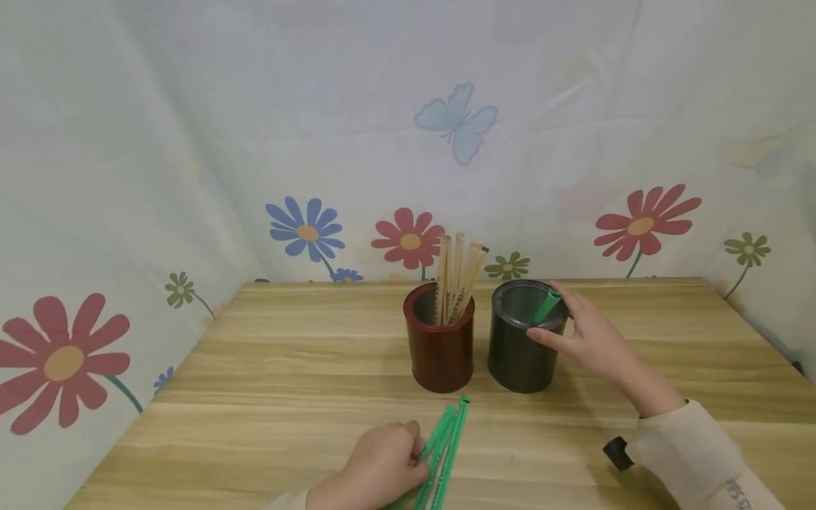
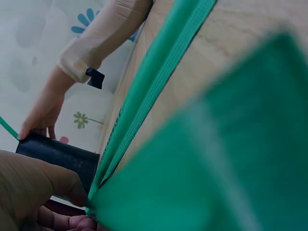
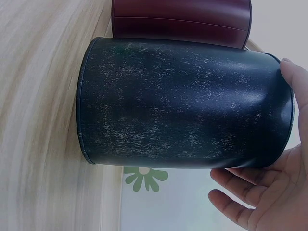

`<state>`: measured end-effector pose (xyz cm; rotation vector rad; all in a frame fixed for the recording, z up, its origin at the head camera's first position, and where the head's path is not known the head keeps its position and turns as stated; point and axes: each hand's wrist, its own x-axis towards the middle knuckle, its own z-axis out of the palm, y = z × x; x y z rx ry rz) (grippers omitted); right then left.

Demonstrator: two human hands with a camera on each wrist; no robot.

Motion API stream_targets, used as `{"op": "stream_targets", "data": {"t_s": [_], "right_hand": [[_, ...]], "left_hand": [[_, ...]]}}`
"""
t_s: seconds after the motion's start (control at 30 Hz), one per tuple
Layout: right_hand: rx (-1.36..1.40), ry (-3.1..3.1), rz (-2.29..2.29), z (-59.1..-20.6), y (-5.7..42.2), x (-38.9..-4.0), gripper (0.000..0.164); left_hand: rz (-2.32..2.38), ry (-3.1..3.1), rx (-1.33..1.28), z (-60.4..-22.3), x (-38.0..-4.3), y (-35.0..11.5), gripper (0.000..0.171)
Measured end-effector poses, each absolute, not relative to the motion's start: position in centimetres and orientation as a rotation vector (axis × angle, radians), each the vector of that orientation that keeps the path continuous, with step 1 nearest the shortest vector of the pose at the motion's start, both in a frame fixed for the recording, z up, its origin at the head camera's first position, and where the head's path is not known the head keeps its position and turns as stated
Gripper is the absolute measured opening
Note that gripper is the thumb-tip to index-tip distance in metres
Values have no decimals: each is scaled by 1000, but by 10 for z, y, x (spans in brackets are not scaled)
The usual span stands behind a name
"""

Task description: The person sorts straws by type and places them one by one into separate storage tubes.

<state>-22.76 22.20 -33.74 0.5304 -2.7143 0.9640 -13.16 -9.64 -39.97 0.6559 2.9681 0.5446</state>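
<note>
My left hand (image 1: 379,467) pinches several long, slim green packets (image 1: 454,450) between thumb and fingers, low over the front of the table. In the left wrist view one green packet (image 2: 144,86) stretches away sharply, while another is a close blur. A black cylindrical container (image 1: 519,361) stands upright. My right hand (image 1: 593,336) holds its rim from the right, thumb on the near side and fingers behind. One green packet (image 1: 546,307) leans inside it, its top by the right hand. The right wrist view shows the container's scuffed side (image 3: 183,106).
Left of the black container stands a dark red container (image 1: 441,358) with several slim brown packets (image 1: 457,276) upright in it. Both are on a wood-grain table (image 1: 306,354). Behind hangs a pale cloth (image 1: 357,92) printed with flowers. A black piece (image 1: 617,453) sticks out from the right wrist.
</note>
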Motion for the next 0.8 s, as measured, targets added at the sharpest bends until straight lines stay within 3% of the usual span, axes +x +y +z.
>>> {"op": "stream_targets", "data": {"t_s": [0.47, 0.8], "right_hand": [[509, -2739, 948, -336, 221, -226, 92], [506, -2750, 944, -337, 221, -227, 92]], "left_hand": [[436, 3028, 649, -399, -130, -94, 24], [513, 3059, 667, -391, -130, -97, 15]]}}
